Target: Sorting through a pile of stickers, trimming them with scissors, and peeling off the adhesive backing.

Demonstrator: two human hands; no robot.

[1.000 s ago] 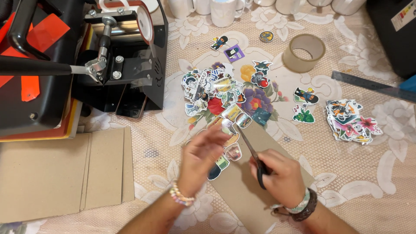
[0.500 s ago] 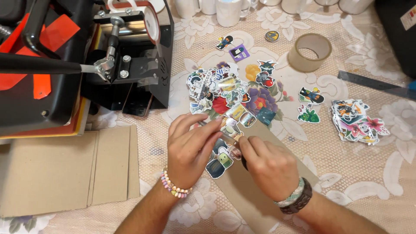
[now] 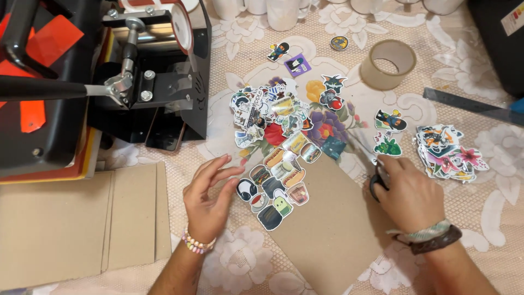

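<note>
My left hand [image 3: 210, 196] hovers with fingers spread just left of a strip of cut-out stickers [image 3: 275, 188] lying on a brown cardboard sheet [image 3: 333, 229]. It holds nothing. My right hand [image 3: 409, 194] rests at the cardboard's right edge, closed on black-handled scissors [image 3: 375, 183] whose blades point up and to the left. A larger heap of colourful stickers [image 3: 270, 112] lies just beyond the strip on the lace tablecloth.
A black heat press [image 3: 82, 82] fills the upper left, with flat cardboard pieces [image 3: 71, 218] in front of it. A tape roll [image 3: 387, 64], a dark ruler [image 3: 469, 104], a second sticker pile [image 3: 447, 153] and white mugs [image 3: 284, 11] sit to the right and back.
Both hands were together over the sticker strip with the scissors. They have since parted: the right hand moved right with the scissors, the left drew back open, and the strip lies on the cardboard.
</note>
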